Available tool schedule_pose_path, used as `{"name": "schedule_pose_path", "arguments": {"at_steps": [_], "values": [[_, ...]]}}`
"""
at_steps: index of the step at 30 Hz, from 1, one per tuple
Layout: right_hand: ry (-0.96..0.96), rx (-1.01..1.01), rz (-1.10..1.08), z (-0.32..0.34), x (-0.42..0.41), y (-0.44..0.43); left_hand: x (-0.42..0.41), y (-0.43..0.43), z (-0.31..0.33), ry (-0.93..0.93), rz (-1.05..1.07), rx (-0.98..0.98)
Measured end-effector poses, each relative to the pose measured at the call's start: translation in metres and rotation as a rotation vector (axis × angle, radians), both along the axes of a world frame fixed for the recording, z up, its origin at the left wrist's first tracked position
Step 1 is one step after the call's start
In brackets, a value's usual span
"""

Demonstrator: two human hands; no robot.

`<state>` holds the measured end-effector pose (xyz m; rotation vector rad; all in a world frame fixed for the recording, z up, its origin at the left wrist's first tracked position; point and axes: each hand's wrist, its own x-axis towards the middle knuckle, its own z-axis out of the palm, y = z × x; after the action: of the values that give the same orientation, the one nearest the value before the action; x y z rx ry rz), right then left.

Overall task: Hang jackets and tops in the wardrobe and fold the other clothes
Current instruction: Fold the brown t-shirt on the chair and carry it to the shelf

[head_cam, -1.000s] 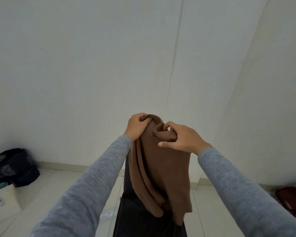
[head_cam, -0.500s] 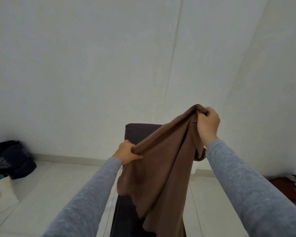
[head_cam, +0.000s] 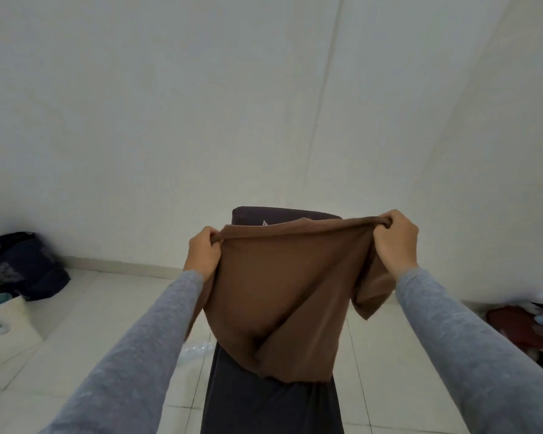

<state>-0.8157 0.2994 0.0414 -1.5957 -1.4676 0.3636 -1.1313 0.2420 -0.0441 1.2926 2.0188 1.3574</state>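
Note:
A brown top (head_cam: 282, 292) hangs spread out in front of me, held up by its upper edge. My left hand (head_cam: 203, 253) grips the left end of that edge and my right hand (head_cam: 395, 239) grips the right end, fists closed on the cloth. A short sleeve dangles below my right hand. Behind and under the top lies a long dark garment (head_cam: 273, 405) stretched along the floor, its far end (head_cam: 282, 216) showing above the brown edge.
White walls stand ahead and to the right, with pale floor tiles below. A dark bag (head_cam: 19, 264) sits at the far left by the wall, a white cushion (head_cam: 3, 324) in front of it. Red items (head_cam: 521, 327) lie at the right edge.
My hands moved apart from a bunched grip and levelled out. The brown top went from a crumpled bundle to stretched wide between both hands.

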Motion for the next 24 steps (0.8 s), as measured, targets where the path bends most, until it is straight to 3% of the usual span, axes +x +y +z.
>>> {"name": "schedule_pose_path", "arguments": {"at_steps": [5,11,15,19,24], "values": [[-0.032,-0.068,0.149,-0.005,-0.002,-0.004,-0.003,-0.008,0.01,0.01,0.106,0.09],[-0.128,-0.119,0.326,-0.012,0.014,-0.024,0.019,-0.023,0.043,0.031,0.081,0.171],[-0.105,-0.14,0.347,-0.006,0.048,-0.051,0.044,-0.045,0.061,0.233,0.004,0.106],[-0.028,-0.076,0.226,0.006,0.089,-0.078,0.065,-0.075,0.076,0.463,-0.068,0.04],[-0.005,0.014,0.188,0.012,0.125,-0.124,0.098,-0.135,0.084,0.561,-0.102,0.025]]}}
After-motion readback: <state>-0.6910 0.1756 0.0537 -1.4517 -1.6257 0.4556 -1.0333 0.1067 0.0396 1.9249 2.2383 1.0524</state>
